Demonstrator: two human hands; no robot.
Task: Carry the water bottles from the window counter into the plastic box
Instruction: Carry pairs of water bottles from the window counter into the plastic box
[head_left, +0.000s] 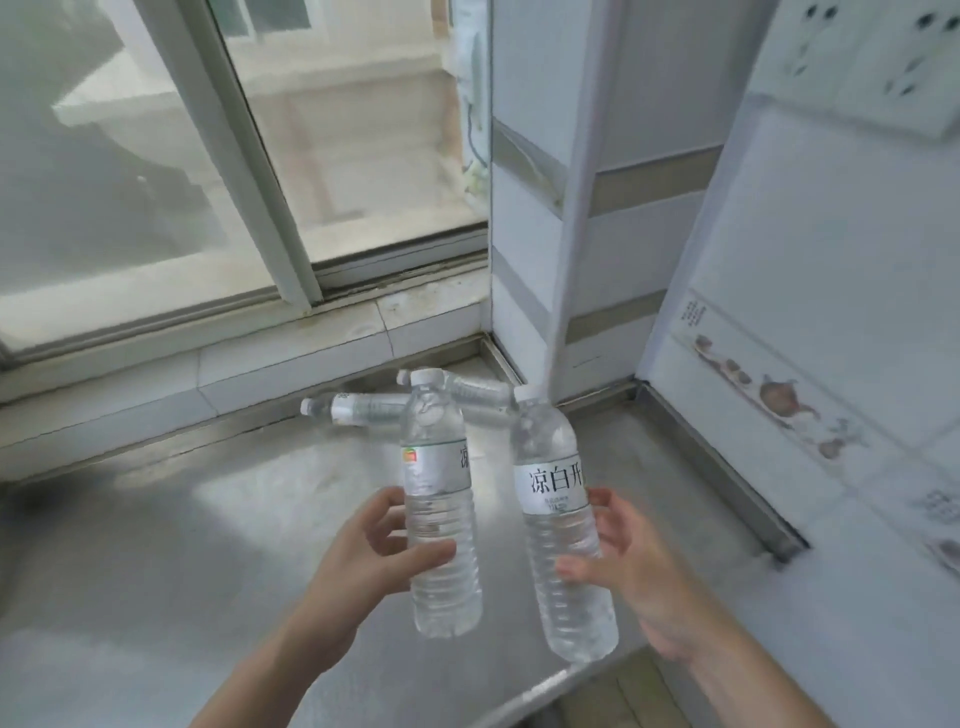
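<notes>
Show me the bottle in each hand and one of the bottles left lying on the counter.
Left-hand bottle (436, 467), head view, on its label.
Right-hand bottle (553, 483), head view, on its white label.
Lying bottle (363, 408), head view, on its clear body near the neck.

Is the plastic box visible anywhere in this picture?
No: the view shows only the metal counter, the window, tiled walls, bottles lying by the wall, and a bottle in each hand.
</notes>
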